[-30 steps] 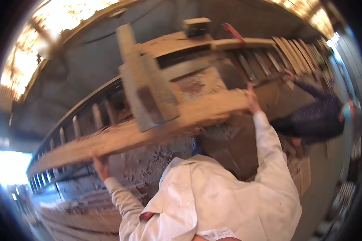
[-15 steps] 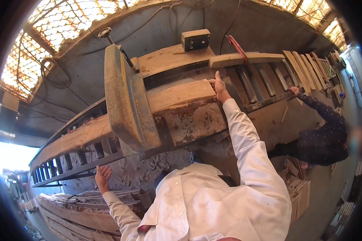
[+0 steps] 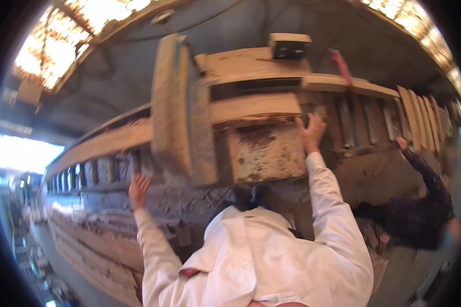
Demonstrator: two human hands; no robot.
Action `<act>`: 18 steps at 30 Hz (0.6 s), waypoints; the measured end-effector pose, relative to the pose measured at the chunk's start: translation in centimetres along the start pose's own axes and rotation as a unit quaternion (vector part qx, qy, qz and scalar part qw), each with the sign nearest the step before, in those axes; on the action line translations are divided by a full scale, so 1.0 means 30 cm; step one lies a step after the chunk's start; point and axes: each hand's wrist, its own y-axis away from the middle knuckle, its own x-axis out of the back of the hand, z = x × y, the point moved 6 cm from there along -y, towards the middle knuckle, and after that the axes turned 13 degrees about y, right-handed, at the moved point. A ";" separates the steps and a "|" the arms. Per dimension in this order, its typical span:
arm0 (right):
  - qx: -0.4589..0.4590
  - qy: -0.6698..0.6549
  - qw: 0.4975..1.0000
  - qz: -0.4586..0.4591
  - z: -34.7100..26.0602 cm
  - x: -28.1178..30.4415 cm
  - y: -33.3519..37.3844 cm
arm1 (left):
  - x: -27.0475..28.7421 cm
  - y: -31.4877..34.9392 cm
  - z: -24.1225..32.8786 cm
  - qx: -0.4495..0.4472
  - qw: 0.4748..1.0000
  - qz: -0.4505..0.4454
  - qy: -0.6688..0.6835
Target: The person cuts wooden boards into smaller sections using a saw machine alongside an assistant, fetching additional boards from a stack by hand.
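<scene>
1. Head view: the plank (image 3: 256, 106) lies partly behind the machine (image 3: 171, 107); guiding it well probably means even pressure along its length, fingers clear.
2. Its long axis runs left-right, near end rightward.
3. Right hand (image 3: 313, 132): fingers wide at that end, contact unclear.
4. Left hand (image 3: 139, 191): fingers loosely parted, gripping nothing visible.

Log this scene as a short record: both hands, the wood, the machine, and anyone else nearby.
Left grip: open, beside the left rollers; contact unclear
Right grip: open, at the right end of a wooden beam; contact unclear
Beam: runs lengthwise, partly hidden behind a tall metal housing
Behind: black box with a pale top; blurred red bar
Right side: slanted pale planks
Other person: dark-sleeved, hand near the right rollers
</scene>
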 end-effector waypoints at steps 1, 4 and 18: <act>-0.012 0.017 0.999 -0.029 -0.025 0.048 0.004 | -0.028 -0.048 0.005 0.008 0.997 -0.030 0.064; -0.029 0.031 0.999 -0.032 -0.030 0.029 0.007 | -0.101 -0.203 0.022 -0.014 0.991 -0.048 0.125; -0.154 0.056 0.986 -0.027 0.001 0.009 -0.020 | -0.135 -0.655 -0.074 -0.034 0.990 0.122 -0.066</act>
